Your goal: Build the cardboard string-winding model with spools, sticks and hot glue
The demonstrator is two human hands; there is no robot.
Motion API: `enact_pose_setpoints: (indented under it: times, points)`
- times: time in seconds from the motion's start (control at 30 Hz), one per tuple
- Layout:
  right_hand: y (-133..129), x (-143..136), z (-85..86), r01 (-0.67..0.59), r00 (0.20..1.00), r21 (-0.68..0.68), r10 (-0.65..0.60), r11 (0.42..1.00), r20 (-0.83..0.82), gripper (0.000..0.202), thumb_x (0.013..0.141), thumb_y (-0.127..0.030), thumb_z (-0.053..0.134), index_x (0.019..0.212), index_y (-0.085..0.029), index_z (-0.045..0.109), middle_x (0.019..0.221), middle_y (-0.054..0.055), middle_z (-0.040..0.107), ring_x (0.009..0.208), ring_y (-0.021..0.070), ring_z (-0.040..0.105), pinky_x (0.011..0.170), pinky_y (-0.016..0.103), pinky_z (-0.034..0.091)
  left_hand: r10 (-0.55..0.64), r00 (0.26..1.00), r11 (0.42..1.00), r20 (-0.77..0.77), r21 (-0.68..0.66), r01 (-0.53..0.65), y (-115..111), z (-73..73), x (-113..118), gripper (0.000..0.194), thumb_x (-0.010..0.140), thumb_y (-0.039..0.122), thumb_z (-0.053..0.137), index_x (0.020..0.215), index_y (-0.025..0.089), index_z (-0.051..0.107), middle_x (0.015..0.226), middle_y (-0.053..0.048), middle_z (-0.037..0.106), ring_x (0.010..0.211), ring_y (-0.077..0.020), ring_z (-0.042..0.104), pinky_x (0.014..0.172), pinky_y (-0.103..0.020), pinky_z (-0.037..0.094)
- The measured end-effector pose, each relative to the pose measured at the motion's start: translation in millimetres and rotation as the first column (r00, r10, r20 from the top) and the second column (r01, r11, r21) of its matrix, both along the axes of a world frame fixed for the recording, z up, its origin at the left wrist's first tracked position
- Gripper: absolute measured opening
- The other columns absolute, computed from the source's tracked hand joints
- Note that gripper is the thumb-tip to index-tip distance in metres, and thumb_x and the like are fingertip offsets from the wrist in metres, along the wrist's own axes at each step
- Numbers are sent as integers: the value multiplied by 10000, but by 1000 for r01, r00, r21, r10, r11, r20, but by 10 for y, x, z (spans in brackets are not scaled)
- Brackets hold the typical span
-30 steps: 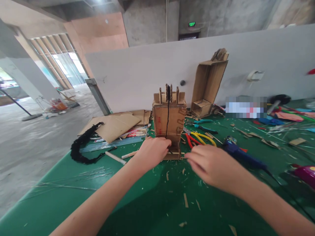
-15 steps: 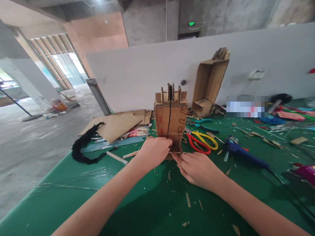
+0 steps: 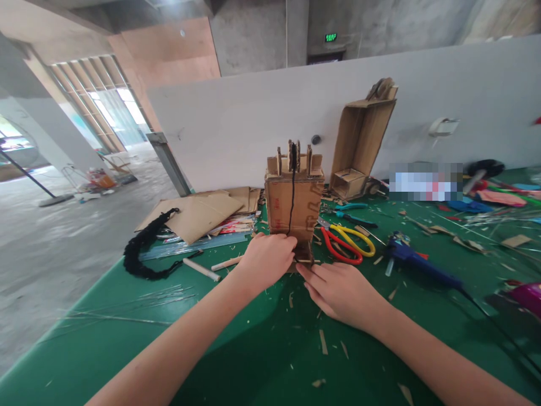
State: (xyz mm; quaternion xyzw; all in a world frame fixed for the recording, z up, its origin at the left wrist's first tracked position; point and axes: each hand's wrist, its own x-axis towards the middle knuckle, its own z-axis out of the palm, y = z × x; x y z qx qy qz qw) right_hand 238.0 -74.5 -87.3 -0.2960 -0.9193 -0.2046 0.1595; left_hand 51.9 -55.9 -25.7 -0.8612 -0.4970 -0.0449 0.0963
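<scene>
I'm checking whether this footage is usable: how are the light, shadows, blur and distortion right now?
Head view: soft, fairly even light; dark shadow on the green tabletop below the hands; bright windows look washed out; wide-angle stretching towards the edges; left hand and right hand show little motion blur; a pixelated patch hides something.

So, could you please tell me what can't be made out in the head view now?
Whether the left hand grips the black cord: head view, hidden by its fingers.
Purple object, full shape: head view, cut by right edge.
Pixelated item: head view, blurred over.
</scene>
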Motion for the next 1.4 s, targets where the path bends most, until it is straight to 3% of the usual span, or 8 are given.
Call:
enact_pose_setpoints:
  times: [0.37, 0.53, 0.73, 0.9, 1.0, 1.17, 1.27, 1.4]
  points:
    - [3, -18, -7, 1, 999, -77, 2, 997, 35, 303, 870, -209, 471, 1148, -149, 577, 826, 33, 672, 713, 159, 613, 568, 300, 357, 35, 999, 999, -17, 14, -35, -3, -21, 53, 132, 874, 231, 460, 849, 191, 583, 812, -35, 665, 764, -209, 652, 686, -328, 471]
    - [-11, 1, -11, -42, 998, -85, 38, 995, -46, 153, 857, -167, 472, 903, -173, 618, 698, 8, 626, 611, 133, 566, 539, 283, 316, 24, 1000, 999, 6, 37, -24, -15, 9, 28, 124, 889, 260, 466, 855, 193, 564, 794, -26, 672, 737, -212, 650, 646, -321, 454]
    - [24, 43, -27, 42, 934, -310, -148, 950, -326, 152, 894, -215, 448, 754, -198, 505, 644, -22, 579, 511, 102, 498, 483, 246, 305, 122, 983, 992, 137, -33, -118, -7, 120, -66, 185, 913, 328, 431, 829, 214, 549, 760, -6, 651, 662, -169, 607, 538, -259, 386]
    - [42, 81, 24, 70, 800, -434, -310, 898, -513, 256, 907, -360, 453, 694, -217, 464, 548, -46, 508, 465, 94, 464, 477, 226, 337, 161, 974, 974, 161, 131, -183, -69, 209, -65, 280, 932, 320, 365, 818, 188, 584, 830, -42, 617, 731, -168, 594, 582, -269, 412]
    - [56, 91, 41, 136, 754, -454, -390, 880, -529, 287, 919, -385, 405, 705, -213, 487, 545, -35, 507, 486, 108, 481, 491, 240, 346, 100, 987, 981, 126, 154, -119, -165, 229, -20, 230, 898, 341, 420, 824, 182, 570, 834, -42, 592, 755, -169, 579, 589, -265, 420]
    - [113, 74, -5, 159, 782, -526, -432, 836, -450, 194, 908, -347, 417, 952, -222, 558, 737, -5, 621, 632, 147, 582, 560, 257, 408, 43, 998, 993, 55, 111, -49, -280, 61, 51, 147, 864, 278, 448, 810, 185, 549, 848, -51, 550, 849, -205, 549, 597, -281, 444]
    - [135, 56, -13, 160, 814, -536, -418, 829, -404, 213, 919, -289, 379, 911, -226, 582, 838, 11, 661, 743, 168, 621, 630, 277, 431, 32, 999, 989, 37, 143, -37, -270, -81, 54, 129, 867, 248, 453, 817, 184, 553, 875, -58, 536, 892, -225, 514, 693, -336, 469]
    - [141, 50, -6, 168, 834, -543, -412, 823, -368, 226, 913, -263, 380, 871, -221, 598, 800, 10, 667, 738, 171, 627, 648, 284, 435, 6, 998, 984, 63, 175, -17, -245, -211, 32, 127, 868, 254, 479, 811, 189, 572, 923, -60, 514, 900, -221, 475, 799, -377, 451]
